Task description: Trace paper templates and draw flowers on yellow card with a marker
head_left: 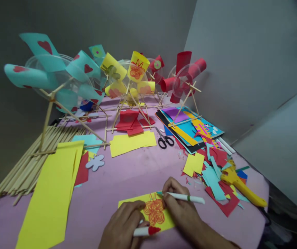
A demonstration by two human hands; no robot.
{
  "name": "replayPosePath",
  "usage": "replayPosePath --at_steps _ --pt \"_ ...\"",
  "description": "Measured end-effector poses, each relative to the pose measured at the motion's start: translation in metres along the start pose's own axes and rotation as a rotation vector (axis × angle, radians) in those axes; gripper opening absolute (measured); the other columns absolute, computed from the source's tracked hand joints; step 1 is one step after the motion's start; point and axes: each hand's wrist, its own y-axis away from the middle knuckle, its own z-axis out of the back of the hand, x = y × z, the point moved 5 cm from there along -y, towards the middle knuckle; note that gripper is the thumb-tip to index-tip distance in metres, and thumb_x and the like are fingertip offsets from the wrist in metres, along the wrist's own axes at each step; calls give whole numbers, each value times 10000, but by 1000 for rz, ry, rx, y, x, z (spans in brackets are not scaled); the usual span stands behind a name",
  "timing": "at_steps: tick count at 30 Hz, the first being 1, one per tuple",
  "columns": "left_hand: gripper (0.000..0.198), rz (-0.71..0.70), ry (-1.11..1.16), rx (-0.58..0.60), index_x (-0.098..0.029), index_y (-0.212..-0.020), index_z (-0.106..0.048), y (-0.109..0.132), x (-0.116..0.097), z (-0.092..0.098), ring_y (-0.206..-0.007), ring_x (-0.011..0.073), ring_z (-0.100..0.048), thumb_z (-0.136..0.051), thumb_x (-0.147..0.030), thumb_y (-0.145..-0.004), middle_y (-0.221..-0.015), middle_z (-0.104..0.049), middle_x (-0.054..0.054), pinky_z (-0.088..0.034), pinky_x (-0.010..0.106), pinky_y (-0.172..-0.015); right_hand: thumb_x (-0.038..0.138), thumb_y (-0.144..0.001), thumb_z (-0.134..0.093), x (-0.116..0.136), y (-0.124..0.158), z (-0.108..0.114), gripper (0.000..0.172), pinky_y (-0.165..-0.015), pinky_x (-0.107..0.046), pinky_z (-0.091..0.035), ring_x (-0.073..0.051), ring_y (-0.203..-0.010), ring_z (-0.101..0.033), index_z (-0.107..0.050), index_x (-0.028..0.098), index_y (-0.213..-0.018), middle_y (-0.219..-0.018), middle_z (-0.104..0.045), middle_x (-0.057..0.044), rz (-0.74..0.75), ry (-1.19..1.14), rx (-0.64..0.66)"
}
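A yellow paper card (pixel 164 225) lies flat at the table's near edge, with an orange-red butterfly drawing (pixel 154 211) on it. My right hand (pixel 181 204) grips a white marker with a green band (pixel 189 197), its green tip at the card's top edge beside the drawn antennae. My left hand (pixel 126 223) rests on the card's left part, fingers curled round a white marker with a red end (pixel 147 231). The left fingers hide part of that marker.
Paper-bladed windmills on stick frames, turquoise (pixel 47 64), yellow (pixel 139 67) and red (pixel 184 79), stand behind. Sticks (pixel 34 159) and yellow strips (pixel 48 193) lie left. Scissors (pixel 166 141) lie mid-table; paper scraps (pixel 213 180) and a yellow glue gun (pixel 241 186) lie right.
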Motion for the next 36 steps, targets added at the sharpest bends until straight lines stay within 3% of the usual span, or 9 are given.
replayPosePath --at_steps 2,6,10,18,25,36 --pt "156 -102 -120 5 -213 -870 -558 3 0 -6 -992 184 -601 -431 -267 -943 -1076 -647 73 -503 269 -811 202 -670 -454 -1 -1 -1 61 -457 -220 -243 -116 -484 -349 -413 223 -631 -507 -366 77 20 60 -9" --pt "115 -237 -254 38 -197 -952 -582 11 3 -14 -1003 200 -606 -481 -221 -901 -1119 -645 89 -525 299 -811 160 -660 -428 -2 2 -2 78 -494 -227 -261 -136 -531 -378 -414 224 -619 -515 -383 62 62 179 -14" --pt "108 -225 -266 46 -190 -933 -581 12 5 -14 -1000 204 -604 -487 -176 -882 -1135 -637 94 -532 307 -806 135 -704 -419 -3 5 -1 107 -566 -241 -313 -169 -650 -453 -450 217 -642 -593 -468 29 64 287 -40" --pt "128 -192 -219 -11 -197 -912 -585 10 4 -13 -936 195 -619 -460 -184 -889 -1095 -658 74 -536 299 -771 134 -785 -401 -4 8 -4 138 -586 -247 -323 -172 -681 -461 -438 220 -684 -635 -479 29 26 302 9" --pt "75 -137 -237 75 -203 -885 -581 18 12 -24 -979 209 -608 -523 -169 -852 -1157 -639 66 -517 308 -807 132 -825 -378 -10 10 -5 163 -624 -255 -324 -177 -731 -466 -448 218 -706 -709 -511 18 24 354 41" --pt "58 -148 -256 60 -202 -853 -578 19 10 -26 -972 218 -609 -522 -196 -867 -1160 -637 68 -512 320 -807 97 -829 -374 -13 10 -5 179 -615 -260 -303 -174 -720 -445 -433 218 -711 -712 -503 22 45 369 77"
